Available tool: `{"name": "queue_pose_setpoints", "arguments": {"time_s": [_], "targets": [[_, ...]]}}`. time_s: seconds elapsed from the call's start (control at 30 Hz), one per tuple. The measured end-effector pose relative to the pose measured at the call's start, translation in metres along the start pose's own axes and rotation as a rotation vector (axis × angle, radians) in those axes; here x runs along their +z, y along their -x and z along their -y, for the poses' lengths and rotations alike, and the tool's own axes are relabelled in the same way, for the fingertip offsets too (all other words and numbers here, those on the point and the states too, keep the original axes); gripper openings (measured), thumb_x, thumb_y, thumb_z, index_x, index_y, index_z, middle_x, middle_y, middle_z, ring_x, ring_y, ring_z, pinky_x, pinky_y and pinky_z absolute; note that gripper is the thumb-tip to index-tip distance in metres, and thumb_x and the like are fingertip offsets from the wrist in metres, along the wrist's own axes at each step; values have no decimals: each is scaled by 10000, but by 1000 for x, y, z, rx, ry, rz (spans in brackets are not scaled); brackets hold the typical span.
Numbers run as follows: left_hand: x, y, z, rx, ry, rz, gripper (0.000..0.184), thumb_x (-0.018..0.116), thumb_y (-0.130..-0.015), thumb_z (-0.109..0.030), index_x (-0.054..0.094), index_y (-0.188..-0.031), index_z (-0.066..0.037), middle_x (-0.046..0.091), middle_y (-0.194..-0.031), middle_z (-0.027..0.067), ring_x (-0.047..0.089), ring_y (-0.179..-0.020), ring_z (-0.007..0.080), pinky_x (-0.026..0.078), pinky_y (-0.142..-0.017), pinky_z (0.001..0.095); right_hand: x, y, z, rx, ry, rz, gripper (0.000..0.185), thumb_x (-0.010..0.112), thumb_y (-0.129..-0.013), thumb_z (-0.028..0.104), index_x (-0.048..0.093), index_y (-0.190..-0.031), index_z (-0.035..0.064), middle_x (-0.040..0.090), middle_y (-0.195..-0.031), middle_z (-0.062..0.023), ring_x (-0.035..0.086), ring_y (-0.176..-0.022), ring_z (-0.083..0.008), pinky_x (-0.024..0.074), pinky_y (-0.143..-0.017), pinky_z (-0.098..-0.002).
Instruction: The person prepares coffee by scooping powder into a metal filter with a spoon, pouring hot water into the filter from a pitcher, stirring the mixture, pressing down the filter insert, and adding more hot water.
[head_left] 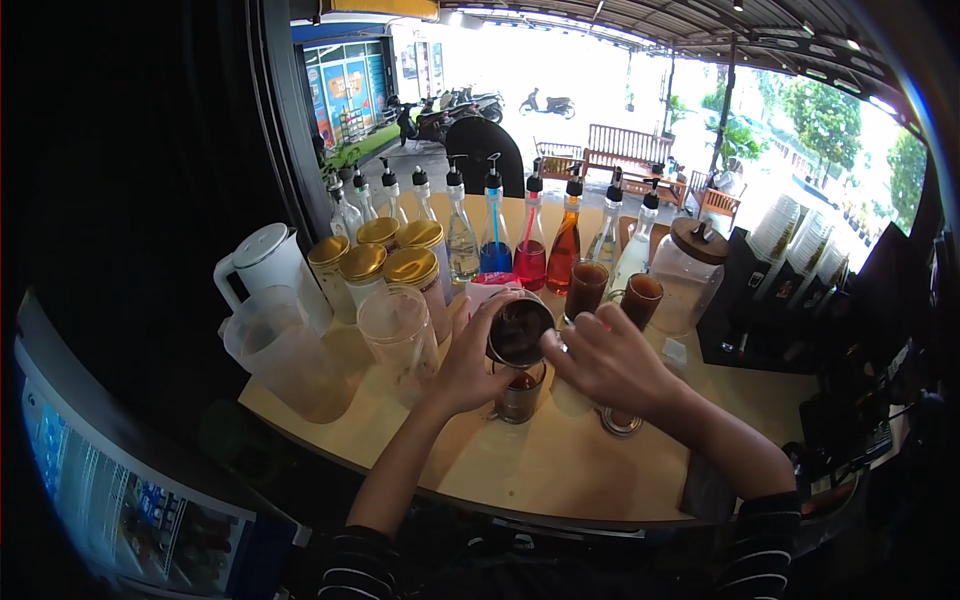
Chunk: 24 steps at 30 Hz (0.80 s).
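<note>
A dark, round-mouthed vessel (521,331) is tilted above a glass mug (518,398) that holds brown liquid. My left hand (470,362) wraps round the vessel's left side. On its right, my right hand (612,362) has its fingers closed at the vessel's edge, by what looks like a handle. Two more glass mugs of brown drink, one (587,288) behind and one (640,299) to the right, stand beyond my right hand. Below my right forearm lies a small round glass or lid (621,421), partly covered.
Syrup bottles with pumps (531,255) line the back of the wooden counter (590,465). Gold-lidded jars (411,268), a clear container (398,335) and plastic pitchers (278,345) stand left. A wood-lidded jar (687,275) and a cup rack (765,300) stand right.
</note>
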<state>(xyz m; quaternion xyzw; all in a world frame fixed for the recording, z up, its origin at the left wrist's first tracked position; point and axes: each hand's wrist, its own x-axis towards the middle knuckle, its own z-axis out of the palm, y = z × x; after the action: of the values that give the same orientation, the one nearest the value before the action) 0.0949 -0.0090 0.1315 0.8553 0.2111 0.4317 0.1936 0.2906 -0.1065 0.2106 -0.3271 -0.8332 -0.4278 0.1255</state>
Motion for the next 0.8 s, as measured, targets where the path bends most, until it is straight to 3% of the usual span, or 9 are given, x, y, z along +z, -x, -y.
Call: {"name": "queue_pose_setpoints", "arguments": {"time_s": [0.1, 0.2, 0.33, 0.4, 0.7, 0.77, 0.8], "targets": [[2, -2, -1, -21, -9, -43, 855, 814, -657, -242, 368, -1374, -107, 516, -1345, 65, 450, -1304, 284, 111, -1149, 562, -3, 0, -8, 62, 72, 27, 256, 597, -740, 132, 600, -966, 12, 525, -721, -5, 528, -745, -153, 390, -697, -304], [3, -2, 0, 0, -56, -38, 856, 807, -657, -237, 364, -1377, -105, 515, -1348, 67, 448, -1306, 286, 105, -1147, 568, 0, 2, 4, -30, 28, 69, 288, 618, -737, 143, 596, -1004, 39, 491, -731, 7, 503, -737, -149, 390, -717, -315], [6, -2, -1, 8, -33, -50, 864, 808, -655, -240, 358, -1380, -103, 513, -1352, 70, 447, -1307, 284, 97, -1146, 575, -4, 1, -5, 73, 91, 77, 282, 608, -745, 148, 594, -1001, 30, 490, -720, 12, 501, -736, -149, 391, -717, -320], [7, -2, 2, 10, -34, -52, 866, 806, -656, -238, 354, -1383, -104, 510, -1358, 73, 440, -1313, 286, 95, -1143, 581, -2, 1, 0, -39, 52, 49, 296, 601, -736, 151, 589, -998, 14, 493, -724, 5, 496, -731, -149, 391, -712, -323], [7, -2, 1, 25, -11, -34, 866, 814, -640, -216, 366, -1373, -108, 501, -1367, 91, 460, -1295, 296, 78, -1149, 562, -12, -5, 7, -115, 95, 106, 315, 614, -726, 151, 592, -994, -11, 494, -739, -7, 502, -764, -143, 395, -688, -302], [6, -2, -1, 20, 14, -36, 862, 815, -639, -192, 367, -1371, -104, 494, -1369, 98, 459, -1294, 290, 108, -1151, 543, -17, -10, -6, -13, 91, -5, 270, 604, -724, 139, 617, -937, -27, 553, -772, -28, 522, -809, -155, 408, -756, -305], [6, -2, -2, 16, 39, -43, 859, 816, -639, -167, 368, -1369, -100, 488, -1370, 105, 457, -1293, 284, 137, -1154, 524, -15, -8, -7, 56, 19, 52, 279, 603, -730, 127, 607, -968, -19, 543, -813, -32, 527, -827, -164, 411, -780, -329]]}}
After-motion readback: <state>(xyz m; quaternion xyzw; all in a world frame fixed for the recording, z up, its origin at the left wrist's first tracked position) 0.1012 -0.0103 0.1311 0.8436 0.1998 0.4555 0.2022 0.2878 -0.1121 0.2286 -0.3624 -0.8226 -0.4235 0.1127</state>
